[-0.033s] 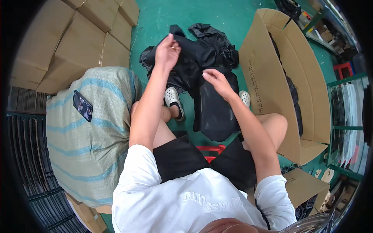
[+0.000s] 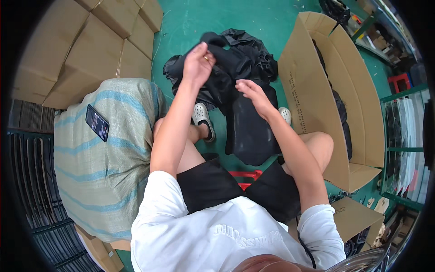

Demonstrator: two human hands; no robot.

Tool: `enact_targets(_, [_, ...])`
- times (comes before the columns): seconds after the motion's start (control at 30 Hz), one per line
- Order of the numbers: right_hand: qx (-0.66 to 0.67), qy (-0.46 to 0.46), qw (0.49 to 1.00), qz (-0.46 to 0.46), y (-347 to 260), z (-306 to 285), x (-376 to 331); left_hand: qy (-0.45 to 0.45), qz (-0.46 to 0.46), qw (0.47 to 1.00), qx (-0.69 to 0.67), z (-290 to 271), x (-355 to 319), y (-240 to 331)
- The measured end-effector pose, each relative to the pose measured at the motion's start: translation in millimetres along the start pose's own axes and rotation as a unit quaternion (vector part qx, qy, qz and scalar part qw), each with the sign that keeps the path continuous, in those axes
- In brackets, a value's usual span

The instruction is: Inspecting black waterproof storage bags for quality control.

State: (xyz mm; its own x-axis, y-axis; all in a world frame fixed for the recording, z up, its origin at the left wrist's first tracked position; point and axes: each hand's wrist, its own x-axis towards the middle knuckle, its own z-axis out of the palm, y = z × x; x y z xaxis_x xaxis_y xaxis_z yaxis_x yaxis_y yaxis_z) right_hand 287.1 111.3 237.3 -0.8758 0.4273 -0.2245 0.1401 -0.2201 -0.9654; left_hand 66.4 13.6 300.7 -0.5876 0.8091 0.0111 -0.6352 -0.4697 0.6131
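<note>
The loose, matte black cloth (image 2: pixel 229 59) lies in a heap on the far floor (image 2: pixel 188 16), stretching right from the left hand (image 2: pixel 199 62), the nearer one. That grip is curled closed, seemingly on the cloth's edge, though contact is partly hidden. The right hand (image 2: pixel 253 96), loosely bent with nothing visible in it, is over the far end of a smooth black bundle (image 2: pixel 251 129), whose long axis runs near to far. Small print marks the tall brown cardboard box (image 2: pixel 293 81); raised lettering crosses the white shirt (image 2: pixel 190 226).
</note>
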Motion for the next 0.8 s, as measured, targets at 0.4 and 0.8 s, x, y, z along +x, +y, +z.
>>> enact_targets(0.4, [0.21,0.017,0.976,-0.062,-82.5,9.2,-55.8,-0.103,-0.05,0.993,0.024,42.8,-94.8,-27.8])
enact_targets(0.8, [0.308,0.004,0.948,-0.076,-97.3,-10.4,-46.2,-0.058,-0.054,0.992,0.101,34.9,-80.2,-41.3])
